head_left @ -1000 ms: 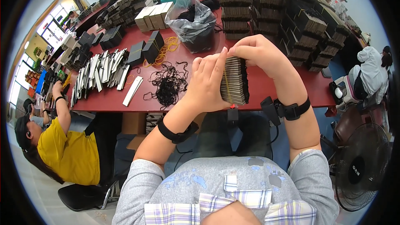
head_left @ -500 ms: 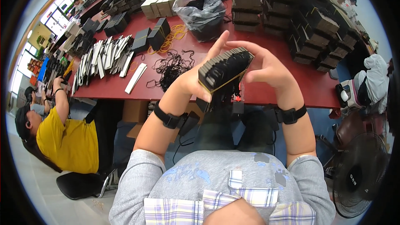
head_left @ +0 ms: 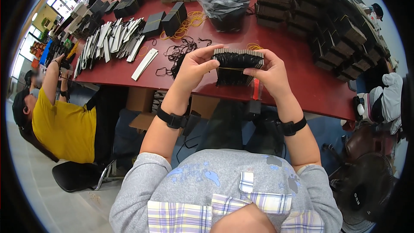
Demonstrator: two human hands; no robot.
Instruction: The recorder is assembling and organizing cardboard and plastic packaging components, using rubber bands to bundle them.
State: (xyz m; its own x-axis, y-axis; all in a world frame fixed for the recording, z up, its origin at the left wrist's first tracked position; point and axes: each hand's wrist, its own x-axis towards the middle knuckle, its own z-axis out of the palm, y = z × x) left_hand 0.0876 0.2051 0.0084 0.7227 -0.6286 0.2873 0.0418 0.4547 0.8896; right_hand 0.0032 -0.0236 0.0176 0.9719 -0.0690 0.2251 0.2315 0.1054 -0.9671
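Over the front edge of the table, both my hands grip a bundle of thin grey-edged black cards (head_left: pixel 235 74) with black cords along its top and a yellow rubber band around it. My left hand (head_left: pixel 195 67) closes on its left end, thumb on the near face. At the right end, the fingers of my right hand (head_left: pixel 272 72) wrap behind while the thumb presses the front. Just left of my left hand lies a tangle of black cords (head_left: pixel 181 51). A red object (head_left: pixel 256 89), partly hidden, sits at the edge below my right hand.
White strips (head_left: pixel 114 41) are heaped on the red table (head_left: pixel 202 88), one lying apart (head_left: pixel 144 64). Behind are black banded blocks (head_left: pixel 174 19), yellow rubber bands (head_left: pixel 196 18) and a bag-lined bin (head_left: pixel 226 13). Tall stacks (head_left: pixel 334 39) stand right. A person in yellow (head_left: pixel 64 125) sits left.
The bundle has turned from tilted to nearly level, its corded side toward me. My right hand, loosely spread beside it before, has closed on its right end. The view has shifted slightly.
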